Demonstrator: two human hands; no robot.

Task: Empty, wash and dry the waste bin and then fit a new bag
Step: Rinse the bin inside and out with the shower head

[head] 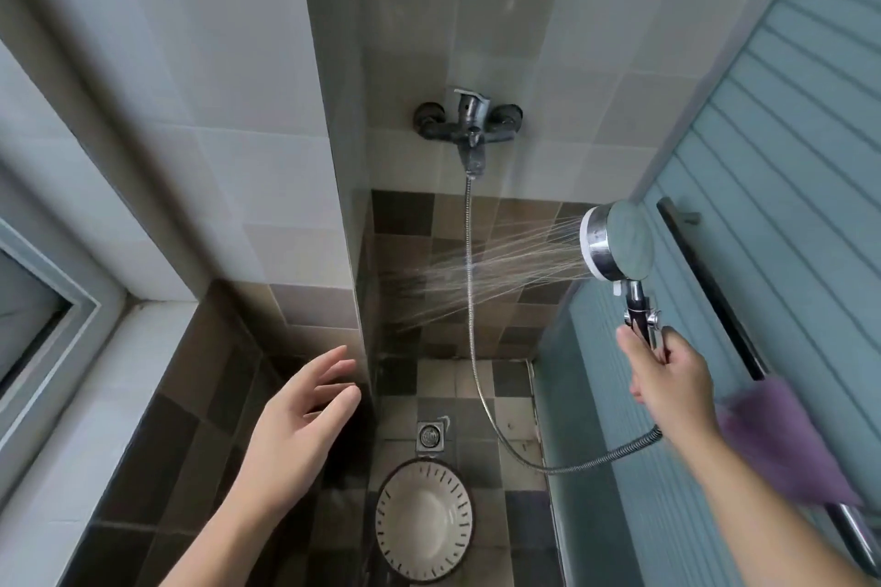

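A round waste bin (423,520), white inside with dark slots round its rim, stands upright on the shower floor just in front of the drain (431,435). My right hand (670,379) grips the handle of a chrome shower head (617,239), held high at the right. Water sprays from it to the left, towards the tiled wall, well above the bin. My left hand (298,422) hovers with fingers spread, holding nothing, to the left of the bin and above it.
The mixer tap (469,122) is on the far wall, and its metal hose (472,300) loops down to my right hand. A frosted glass door (772,157) with a dark bar and a purple cloth (782,443) closes the right side. A tiled ledge (143,396) runs along the left.
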